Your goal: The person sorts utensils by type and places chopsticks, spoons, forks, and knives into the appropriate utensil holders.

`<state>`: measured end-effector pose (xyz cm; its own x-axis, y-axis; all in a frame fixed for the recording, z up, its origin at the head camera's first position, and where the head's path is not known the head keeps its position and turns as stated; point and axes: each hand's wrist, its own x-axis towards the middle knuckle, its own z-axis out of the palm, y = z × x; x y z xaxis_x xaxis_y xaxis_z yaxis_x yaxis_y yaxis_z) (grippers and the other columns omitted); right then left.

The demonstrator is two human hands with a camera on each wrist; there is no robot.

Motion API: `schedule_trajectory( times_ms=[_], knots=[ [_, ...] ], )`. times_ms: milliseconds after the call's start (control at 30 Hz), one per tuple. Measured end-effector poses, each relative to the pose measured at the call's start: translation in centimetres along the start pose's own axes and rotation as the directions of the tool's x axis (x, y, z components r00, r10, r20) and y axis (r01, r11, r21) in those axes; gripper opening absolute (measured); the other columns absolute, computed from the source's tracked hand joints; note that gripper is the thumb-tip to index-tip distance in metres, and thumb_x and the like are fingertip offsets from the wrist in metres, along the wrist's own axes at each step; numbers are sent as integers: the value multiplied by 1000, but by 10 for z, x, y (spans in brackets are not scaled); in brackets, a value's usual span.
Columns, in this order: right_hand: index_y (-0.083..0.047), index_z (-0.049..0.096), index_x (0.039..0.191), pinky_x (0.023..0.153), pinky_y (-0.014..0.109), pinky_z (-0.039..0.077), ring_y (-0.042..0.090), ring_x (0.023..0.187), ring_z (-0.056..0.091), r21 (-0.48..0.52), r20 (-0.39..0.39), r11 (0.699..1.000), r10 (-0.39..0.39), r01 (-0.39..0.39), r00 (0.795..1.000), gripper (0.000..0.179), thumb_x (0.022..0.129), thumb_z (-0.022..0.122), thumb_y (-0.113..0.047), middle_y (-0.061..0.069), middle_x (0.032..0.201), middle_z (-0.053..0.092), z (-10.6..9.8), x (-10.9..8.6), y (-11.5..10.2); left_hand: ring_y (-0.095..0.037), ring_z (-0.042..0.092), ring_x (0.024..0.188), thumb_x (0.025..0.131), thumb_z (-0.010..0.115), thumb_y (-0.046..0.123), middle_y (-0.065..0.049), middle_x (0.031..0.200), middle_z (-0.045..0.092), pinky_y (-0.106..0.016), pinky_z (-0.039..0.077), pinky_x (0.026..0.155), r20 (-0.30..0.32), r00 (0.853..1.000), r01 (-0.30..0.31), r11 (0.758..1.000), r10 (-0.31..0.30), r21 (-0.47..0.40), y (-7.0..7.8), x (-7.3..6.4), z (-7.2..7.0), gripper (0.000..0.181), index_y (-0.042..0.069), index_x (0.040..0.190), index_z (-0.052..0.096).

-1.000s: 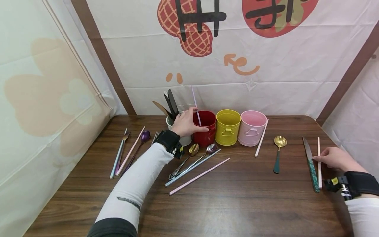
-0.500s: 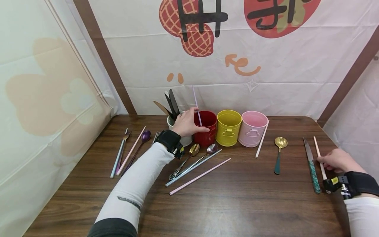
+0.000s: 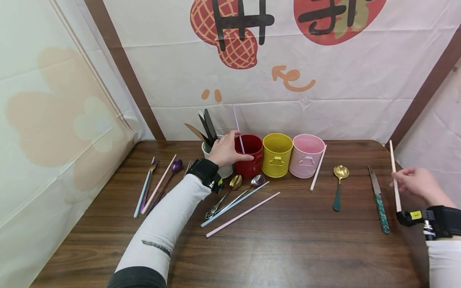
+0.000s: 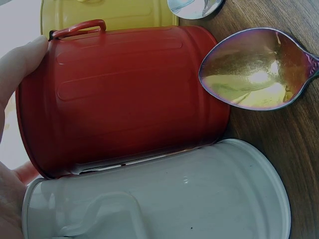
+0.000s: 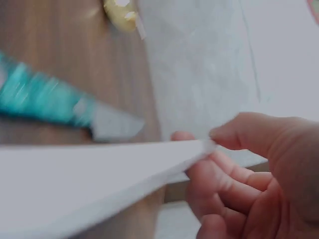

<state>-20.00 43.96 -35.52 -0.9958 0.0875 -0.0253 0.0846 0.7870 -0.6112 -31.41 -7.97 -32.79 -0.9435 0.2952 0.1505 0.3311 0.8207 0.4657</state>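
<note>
My left hand point(image 3: 227, 150) holds the red bucket point(image 3: 256, 168) at its rim, the thumb along the near side and a finger at the far side. A lilac chopstick point(image 3: 236, 120) leans out of that bucket, close to the fingertips. The left palm overlaps the white bucket point(image 4: 164, 199) in the left wrist view. On the right, my right hand point(image 3: 417, 185) pinches a pale chopstick point(image 3: 394, 168) between thumb and fingers. That chopstick stands raised, its far end above the table edge. Left of it lies a knife with a green handle point(image 3: 381, 210).
Yellow point(image 3: 277, 160) and pink point(image 3: 306, 160) buckets continue the row. Several knives point(image 3: 210, 124) stand in the white one. Spoons, including a gold one with a green handle point(image 3: 337, 188), a fork point(image 3: 153, 165) and several chopsticks lie on the table point(image 3: 306, 248).
My right hand has picked up the pale chopstick from beside the knife and raised it. My left hand has stayed at the red bucket.
</note>
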Motion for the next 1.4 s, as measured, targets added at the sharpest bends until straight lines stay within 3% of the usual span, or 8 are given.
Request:
schedule_trajectory(
  times_ms=[133,333,567,700,833,1167,1400],
  knots=[
    [22,53,98,49,24,43,5,51,57,6,-119,997,-69,71,990,38,101,43,-15,0,63,67,-8,0,-28,-28,46,123,74,77,57,-11,135,52,-50,31,104,3,1000,0,1000,0,-6,0,0,-1,94,10,144,36],
    [13,51,108,51,18,43,2,53,56,53,-248,986,-142,160,958,35,102,45,-20,-24,62,60,-14,5,-79,-28,46,122,74,77,58,-11,135,53,-50,32,104,-5,1000,-6,1000,6,-3,-1,0,0,93,10,144,37],
    [10,51,123,51,14,45,-6,57,56,148,-298,944,-242,295,923,40,100,54,-23,-39,67,56,-11,18,-135,-28,45,122,74,77,57,-11,135,53,-49,33,103,1,1000,3,1000,-3,-9,-1,0,0,93,10,144,37],
    [9,59,120,51,14,45,-4,59,56,155,-314,916,-308,369,898,38,99,57,-22,-35,70,59,-1,28,-166,-27,45,122,74,77,57,-11,135,52,-49,33,104,3,1000,6,1000,-6,-9,-2,0,0,93,10,144,36],
    [8,60,113,53,15,47,0,59,57,184,-322,875,-377,448,869,28,99,58,-15,-21,75,65,13,38,-196,-27,46,121,74,77,57,-11,135,52,-49,33,103,5,1000,3,1000,-3,-13,-1,0,0,93,10,144,36],
    [4,57,108,60,18,50,7,66,61,291,-314,781,-469,553,826,19,99,57,-12,6,88,70,44,49,-262,-27,46,122,74,77,56,-11,135,52,-49,32,105,7,1000,4,1000,-4,-22,1,0,-2,94,9,145,35],
    [2,54,108,66,19,52,11,77,67,372,-306,753,-453,543,837,18,99,56,-13,17,99,69,71,62,-282,-27,47,121,74,77,56,-11,134,53,-48,34,103,7,1000,1,1000,0,-21,-1,-1,-2,93,10,144,37]
  ],
)
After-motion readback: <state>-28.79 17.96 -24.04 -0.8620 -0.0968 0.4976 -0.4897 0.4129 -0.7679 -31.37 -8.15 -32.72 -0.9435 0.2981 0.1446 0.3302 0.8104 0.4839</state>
